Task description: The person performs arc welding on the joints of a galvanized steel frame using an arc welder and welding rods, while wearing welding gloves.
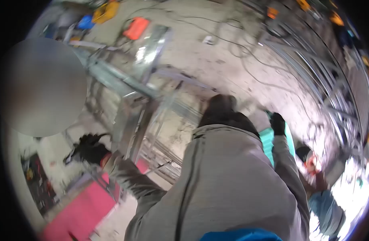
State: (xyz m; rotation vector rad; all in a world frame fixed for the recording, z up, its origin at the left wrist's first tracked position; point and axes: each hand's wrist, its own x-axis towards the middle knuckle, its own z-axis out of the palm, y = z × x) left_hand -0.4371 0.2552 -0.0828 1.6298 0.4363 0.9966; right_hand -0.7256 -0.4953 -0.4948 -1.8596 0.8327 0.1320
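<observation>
My left hand (pixel 90 148), in a black glove, is held out at the left beside an upright metal frame (pixel 130 124). Its fingers look apart, though motion blurs them, and I make out nothing held in it. On the other side, my right hand (pixel 277 122), also black-gloved, is closed at the upper edge of a teal-green ribbed thing (pixel 268 140). That thing hangs or stands by my right leg, and my sleeve hides part of it. Its kind is not clear.
Long metal profiles (pixel 313 60) are stacked at the right, and a loose cable (pixel 248 70) winds across the floor. An orange-red item (pixel 136 28) lies at the top left. Another person (pixel 327 211) is low at the right. A pink-red board (pixel 82 211) lies at the lower left.
</observation>
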